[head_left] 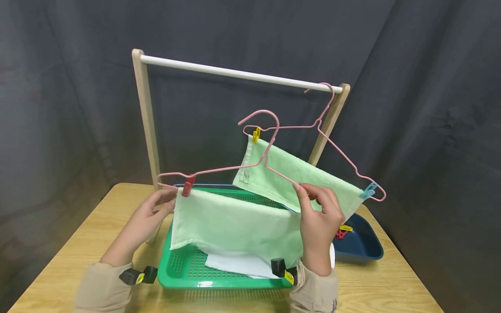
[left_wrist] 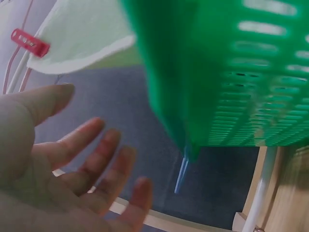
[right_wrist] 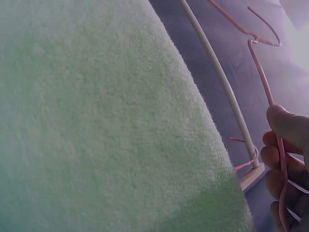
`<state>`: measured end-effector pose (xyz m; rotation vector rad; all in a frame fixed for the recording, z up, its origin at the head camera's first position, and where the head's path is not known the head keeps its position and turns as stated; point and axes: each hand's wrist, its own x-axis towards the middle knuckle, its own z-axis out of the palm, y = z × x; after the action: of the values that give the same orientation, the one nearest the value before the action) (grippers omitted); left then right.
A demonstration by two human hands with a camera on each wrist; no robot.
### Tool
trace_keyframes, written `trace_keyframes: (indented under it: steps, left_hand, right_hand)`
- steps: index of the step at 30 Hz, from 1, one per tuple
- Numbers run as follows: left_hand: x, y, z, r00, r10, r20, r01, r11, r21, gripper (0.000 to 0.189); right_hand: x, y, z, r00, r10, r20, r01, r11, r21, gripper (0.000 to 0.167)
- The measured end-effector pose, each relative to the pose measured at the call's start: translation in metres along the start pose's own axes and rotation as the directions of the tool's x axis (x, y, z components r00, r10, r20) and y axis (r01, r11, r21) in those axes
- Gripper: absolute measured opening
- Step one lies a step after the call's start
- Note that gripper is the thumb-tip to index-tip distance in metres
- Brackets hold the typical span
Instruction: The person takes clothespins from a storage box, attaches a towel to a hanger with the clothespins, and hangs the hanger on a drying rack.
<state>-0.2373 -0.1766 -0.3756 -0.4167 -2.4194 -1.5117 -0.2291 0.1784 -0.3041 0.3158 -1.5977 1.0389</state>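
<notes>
A pink hanger [head_left: 227, 168] is held up over the basket by my right hand [head_left: 322, 215], whose thumb and fingers pinch its right arm. From this hanger hangs a pale green towel [head_left: 235, 221], with a red clothespin [head_left: 188, 186] at its left corner. My left hand [head_left: 142, 221] is beside that corner. In the left wrist view its fingers [left_wrist: 99, 157] are spread and loosely bent, apart from the towel and the red clothespin [left_wrist: 30, 42]. The right wrist view has the towel [right_wrist: 106, 116] filling much of the frame; the towel's right corner is hidden behind my right hand.
A white rod [head_left: 235, 74] on wooden posts carries another pink hanger [head_left: 338, 150] at its right end, with a green towel [head_left: 297, 176] clipped by yellow and blue clothespins. Below are a green basket [head_left: 219, 283] holding white cloth [head_left: 238, 264] and a dark blue tray [head_left: 358, 243] with clothespins.
</notes>
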Motion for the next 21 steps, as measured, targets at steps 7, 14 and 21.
trace_keyframes:
  steps: [7,14,21]
  left_hand:
    - [-0.003,-0.004,0.009,0.993,-0.036,0.114,0.026,0.996,0.085,0.054]
    - [-0.005,-0.004,0.020,0.983,0.010,0.186,-0.035,0.991,0.131,0.056]
    - [-0.007,-0.009,0.023,0.976,0.016,0.217,-0.053,0.985,0.166,0.060]
  right_hand:
    - [0.015,-0.005,0.006,1.000,0.000,-0.006,-0.001,1.000,-0.020,0.010]
    - [0.033,-0.009,0.011,0.999,-0.038,-0.012,0.037,0.998,-0.054,0.012]
    - [0.051,-0.010,0.018,0.997,-0.073,-0.024,0.069,0.991,-0.116,0.018]
